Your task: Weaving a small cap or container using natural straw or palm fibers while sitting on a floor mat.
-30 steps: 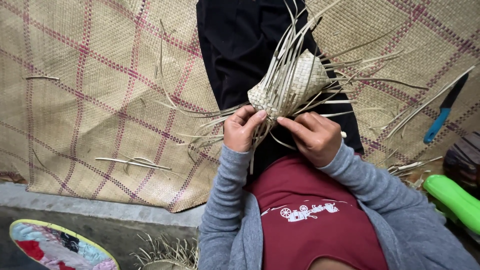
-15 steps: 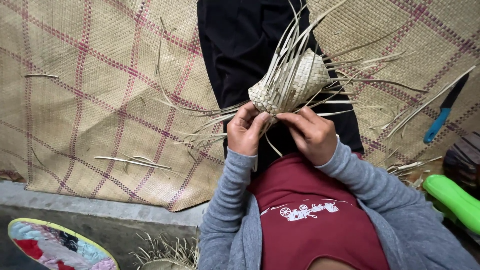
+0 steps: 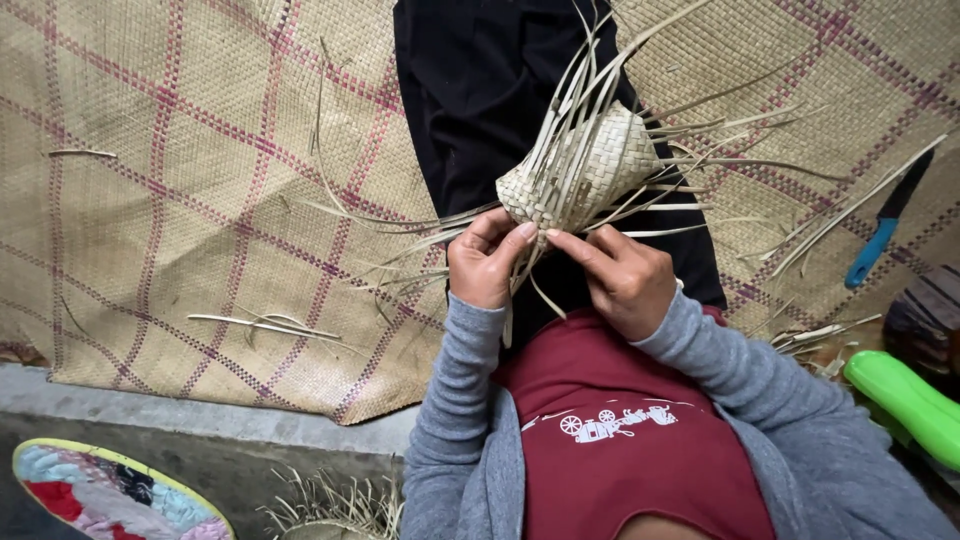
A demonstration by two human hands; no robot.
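Resting just above both hands (image 3: 560,265), touching fingertips: woven palm-leaf pouch (image 3: 585,170).

Checked woven mat (image 3: 180,180), blue-handled knife (image 3: 878,240), green plastic object (image 3: 905,400), colourful rag rug (image 3: 100,495)

Both forearms, in grey sleeves, rise from the lower edge and converge toward the middle. The left hand (image 3: 487,262) is curled, its knuckles bent and its thumb and forefinger pinched together in a closed grip at the top. The right hand (image 3: 622,275) lies just beside it, palm turned down, with its fingers stretched toward the left hand and drawn together at the tips. The two wrists are bent slightly upward, and the fingertips nearly meet.
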